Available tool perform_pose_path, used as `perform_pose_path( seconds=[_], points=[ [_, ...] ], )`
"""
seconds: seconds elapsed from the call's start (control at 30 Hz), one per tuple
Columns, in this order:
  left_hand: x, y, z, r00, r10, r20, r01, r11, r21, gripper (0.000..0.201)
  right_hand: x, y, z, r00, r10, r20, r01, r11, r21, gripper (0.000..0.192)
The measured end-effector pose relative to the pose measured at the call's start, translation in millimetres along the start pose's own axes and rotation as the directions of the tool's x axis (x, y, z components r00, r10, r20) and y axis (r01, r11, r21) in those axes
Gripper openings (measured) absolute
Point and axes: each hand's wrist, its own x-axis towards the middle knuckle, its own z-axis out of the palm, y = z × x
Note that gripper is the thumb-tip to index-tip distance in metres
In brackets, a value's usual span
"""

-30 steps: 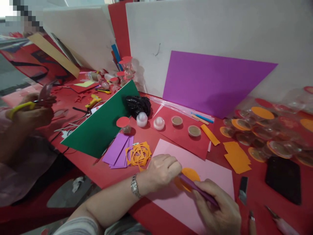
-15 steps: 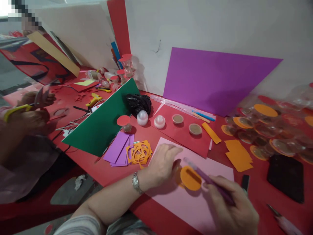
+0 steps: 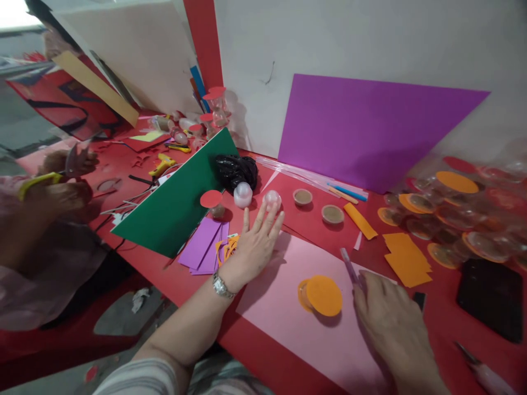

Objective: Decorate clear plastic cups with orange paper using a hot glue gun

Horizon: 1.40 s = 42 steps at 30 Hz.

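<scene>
My left hand (image 3: 257, 247) is stretched forward with its fingers spread, its fingertips at a clear plastic dome (image 3: 272, 199); I cannot tell whether they touch it. A second whitish dome (image 3: 242, 195) stands just left of those fingers. My right hand (image 3: 389, 312) is low over the right side of the pink sheet (image 3: 275, 307), closed on a slim purple pen (image 3: 349, 264), much of it hidden under the fingers. Between the hands, a piece with orange paper discs (image 3: 324, 296) at its ends rests on the pink sheet. Two small sand-filled cups (image 3: 302, 197) sit farther back.
Left of me stand a green board (image 3: 177, 203), purple paper strips (image 3: 201, 244) and a black plastic bag (image 3: 236, 171). At right are orange paper pieces (image 3: 407, 260), a pile of disc-ended pieces (image 3: 457, 214) and a black phone (image 3: 489, 299). A co-worker holds scissors (image 3: 41, 184).
My left hand has left the orange-disc piece and moved forward and left to the clear dome. My right hand has drawn the purple pen away from the piece, to the right.
</scene>
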Motion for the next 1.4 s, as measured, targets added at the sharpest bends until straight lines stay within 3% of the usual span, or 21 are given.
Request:
perform_pose_path(
  seconds=[0.13,0.33,0.5,0.77,1.0,1.27,1.4],
  points=[
    [0.3,-3.4,-2.7,0.999,-0.042,0.010,0.042,0.999,0.004,0.119,5.5,-1.3,-11.9,0.991,0.101,-0.092,-0.098,0.995,0.030,0.069],
    [2.6,-9.6,-1.1,0.996,-0.067,0.058,0.067,0.998,0.002,0.129,1.6,19.7,-8.0,0.967,0.255,0.006,-0.254,0.962,0.100,0.096],
    [3.0,-23.0,-2.2,0.984,-0.127,0.123,0.129,0.991,-0.014,0.130,-4.5,37.5,-6.0,0.951,0.306,0.049,-0.309,0.945,0.102,0.100],
    [2.2,-34.9,-8.5,0.938,-0.212,0.274,0.231,0.972,-0.041,0.120,-13.3,38.4,2.9,0.958,0.287,0.012,-0.287,0.952,0.104,0.092],
    [2.0,-34.4,-2.9,0.916,-0.212,0.339,0.233,0.972,-0.022,0.116,-10.5,34.3,2.6,0.934,0.329,0.140,-0.344,0.933,0.102,0.090],
    [5.2,-33.5,-2.9,0.871,-0.273,0.409,0.311,0.950,-0.027,0.117,-14.3,29.2,-2.3,0.939,0.302,0.163,-0.321,0.941,0.110,0.087],
    [3.7,-35.4,0.5,0.888,-0.252,0.385,0.290,0.956,-0.045,0.109,-14.2,30.3,-1.9,0.951,0.276,0.138,-0.293,0.948,0.127,0.086]
  ],
)
